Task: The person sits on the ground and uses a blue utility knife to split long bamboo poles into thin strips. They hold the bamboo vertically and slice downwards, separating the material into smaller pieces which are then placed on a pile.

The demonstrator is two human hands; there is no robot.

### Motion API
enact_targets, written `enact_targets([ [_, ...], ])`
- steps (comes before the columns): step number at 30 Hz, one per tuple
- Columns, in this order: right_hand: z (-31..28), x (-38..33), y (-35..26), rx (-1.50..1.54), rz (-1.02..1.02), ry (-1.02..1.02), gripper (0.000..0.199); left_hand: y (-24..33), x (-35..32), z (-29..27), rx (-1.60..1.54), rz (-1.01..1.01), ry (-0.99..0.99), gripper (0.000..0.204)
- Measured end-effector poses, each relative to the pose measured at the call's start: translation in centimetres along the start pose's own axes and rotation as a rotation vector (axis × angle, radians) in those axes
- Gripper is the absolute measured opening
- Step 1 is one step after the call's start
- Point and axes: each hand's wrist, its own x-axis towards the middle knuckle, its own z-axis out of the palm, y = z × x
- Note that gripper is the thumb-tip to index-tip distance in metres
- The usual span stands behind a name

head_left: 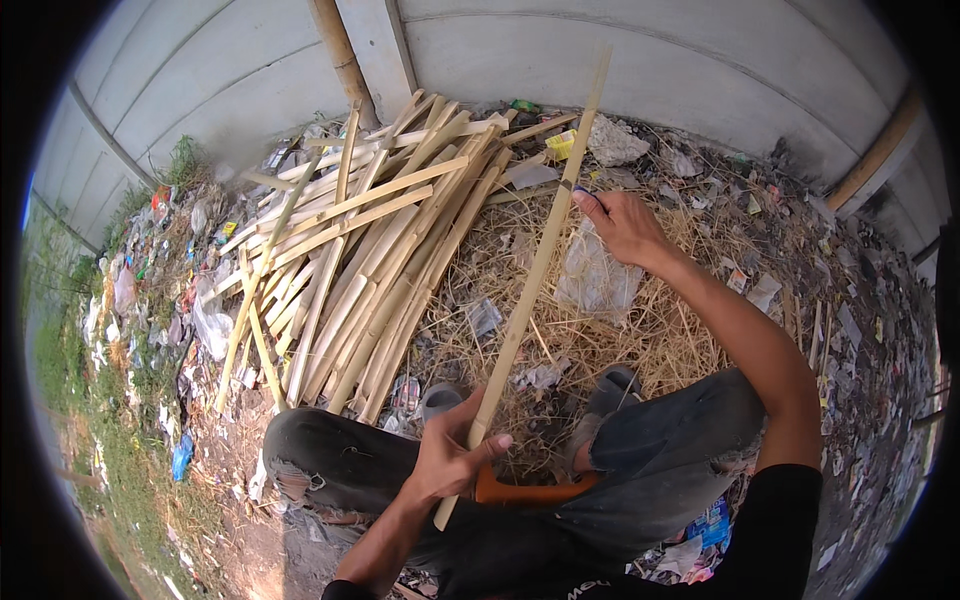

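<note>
A long, flat bamboo strip (537,275) slants up and away in front of me, its far end blurred against the wall. My left hand (455,450) is closed around it close to its near end, thumb lying across the strip. Farther up, my right hand (622,225) is closed beside the strip, gripping something small with a bit of blue at the thumb. A thin dark piece reaches from there to the strip; its kind is hard to make out. An orange curved frame or handle (535,491) rests between my legs, partly hidden by the left hand.
A large heap of split bamboo strips (370,250) lies ahead to the left. Dry straw and shavings (660,345) cover the ground by my feet, with a clear plastic bag (600,270) on them. A grey panel wall (620,60) closes the far side. Litter surrounds me.
</note>
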Motion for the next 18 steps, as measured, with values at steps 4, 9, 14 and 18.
enact_targets([
  [4,-3.2,1.1,7.4,0.034,0.165,0.162,0.082,1.0,-0.6,1.0,-0.084,-0.251,-0.095,0.069],
  [9,-6.2,0.4,11.0,-0.068,0.407,0.111,0.077,0.0,-1.2,1.1,-0.01,-0.34,-0.182,0.068],
  [14,-7.1,-0.5,10.4,-0.111,0.452,0.086,0.075,0.7,-1.3,1.5,-0.072,-0.309,-0.196,0.067],
  [18,-8.4,0.1,15.2,-0.139,0.481,0.371,0.073,-0.2,-2.7,1.3,-0.103,-0.293,-0.218,0.064],
])
